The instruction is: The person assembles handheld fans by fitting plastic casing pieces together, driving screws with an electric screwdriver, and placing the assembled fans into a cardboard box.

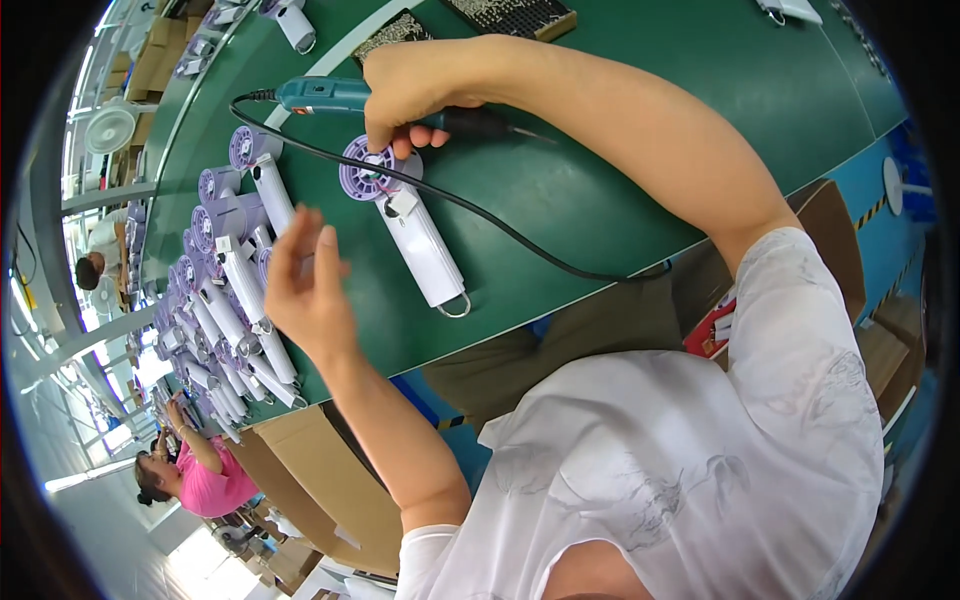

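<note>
Handheld fan (413,232), purple-and-white, probably light, stiff, slick, best gripped mid-handle (428,262), clear of delicate wires (384,185); right fingers (402,146) curled round teal electric screwdriver (328,95), left fingers (327,258) spread, empty.

Bright, even indoor light; strip light (85,474) glowing at far left. Soft sheen on green tabletop (565,195). Lower-left patch washed out by white glare. Left hand (312,298) slightly blurred. Straight edges bowed, corners black.
</note>
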Available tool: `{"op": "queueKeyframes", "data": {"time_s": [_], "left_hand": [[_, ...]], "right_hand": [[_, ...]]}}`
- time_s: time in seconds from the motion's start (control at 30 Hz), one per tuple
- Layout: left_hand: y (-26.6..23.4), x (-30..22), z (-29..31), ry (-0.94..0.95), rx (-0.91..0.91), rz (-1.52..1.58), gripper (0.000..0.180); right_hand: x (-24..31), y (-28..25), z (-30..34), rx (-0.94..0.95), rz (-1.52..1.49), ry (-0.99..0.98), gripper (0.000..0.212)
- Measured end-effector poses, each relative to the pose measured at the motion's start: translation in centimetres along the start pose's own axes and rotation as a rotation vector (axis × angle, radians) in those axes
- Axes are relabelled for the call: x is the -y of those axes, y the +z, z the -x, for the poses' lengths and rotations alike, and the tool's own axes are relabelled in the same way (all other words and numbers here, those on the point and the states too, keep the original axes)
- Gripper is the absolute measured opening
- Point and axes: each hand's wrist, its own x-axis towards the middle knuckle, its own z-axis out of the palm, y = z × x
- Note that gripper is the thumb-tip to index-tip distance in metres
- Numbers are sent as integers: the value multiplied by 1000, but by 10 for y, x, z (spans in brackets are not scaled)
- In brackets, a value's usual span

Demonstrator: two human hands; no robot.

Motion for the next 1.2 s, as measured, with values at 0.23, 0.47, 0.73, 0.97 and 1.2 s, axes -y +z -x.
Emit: {"op": "queueKeyframes", "data": {"time_s": [0.23, 0.47, 0.73, 0.97, 1.2], "left_hand": [[18, 21, -54, 95, 616, 305, 75], [22, 37, -70, 49, 636, 385, 71], [17, 36, -68, 68, 575, 252, 72], [19, 28, -66, 81, 611, 201, 72], [15, -6, -82, 120, 696, 56, 62]], "right_hand": [[-6, -1, 1, 4, -4, -32, 24], [-13, -11, -10, 26, 116, -50, 39], [0, -8, -13, 33, 423, 19, 46], [7, -6, 3, 5, 474, 28, 40], [4, -1, 10, -27, 386, -6, 36]]}}
